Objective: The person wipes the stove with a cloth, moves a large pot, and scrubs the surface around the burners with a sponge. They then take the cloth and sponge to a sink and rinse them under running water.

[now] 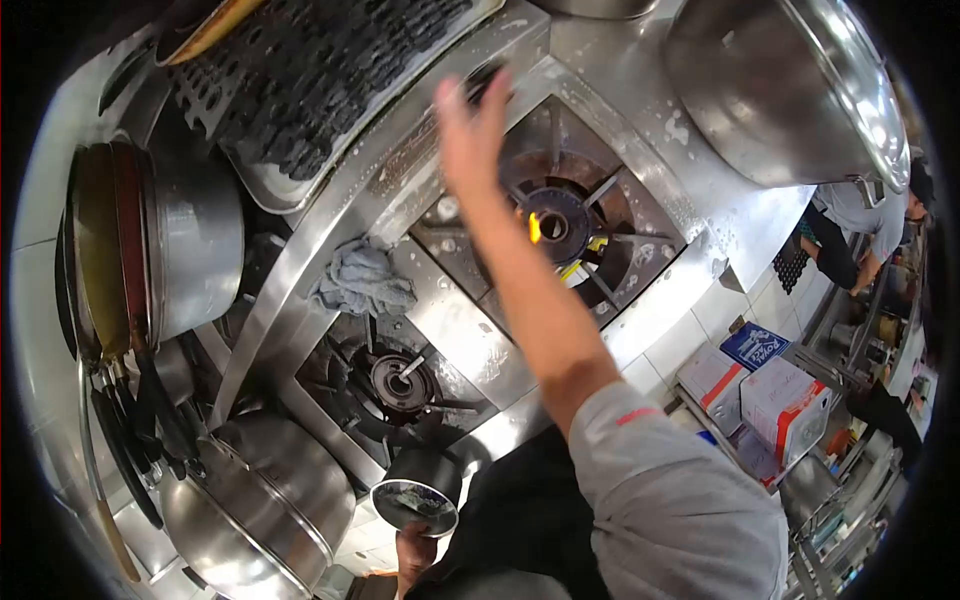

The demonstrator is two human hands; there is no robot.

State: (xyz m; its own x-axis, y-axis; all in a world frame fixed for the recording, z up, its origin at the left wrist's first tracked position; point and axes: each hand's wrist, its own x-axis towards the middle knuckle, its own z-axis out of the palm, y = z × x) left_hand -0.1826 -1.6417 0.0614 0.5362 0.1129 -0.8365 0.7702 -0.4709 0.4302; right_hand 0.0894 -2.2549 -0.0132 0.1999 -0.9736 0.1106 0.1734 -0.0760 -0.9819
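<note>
My left hand (415,553) is at the bottom of the view, closed at a small dark saucepan (440,475). The saucepan is tilted, with its light rim toward me; its handle is hidden. My right hand (472,125) reaches across the stove to the back edge, blurred, with fingers apart. A small dark object (486,82), too blurred to name, shows by its fingertips. Under my right forearm is a gas burner (560,225) with a yellow flame (535,228). A second burner (400,382), with no flame visible, is nearer the saucepan.
A crumpled grey cloth (365,280) lies between the burners. Large pots (780,90) (265,500) stand at upper right and lower left. Pans (125,240) hang at left. A black perforated tray (320,80) sits behind. Boxes (785,405) and another person (865,225) are at right.
</note>
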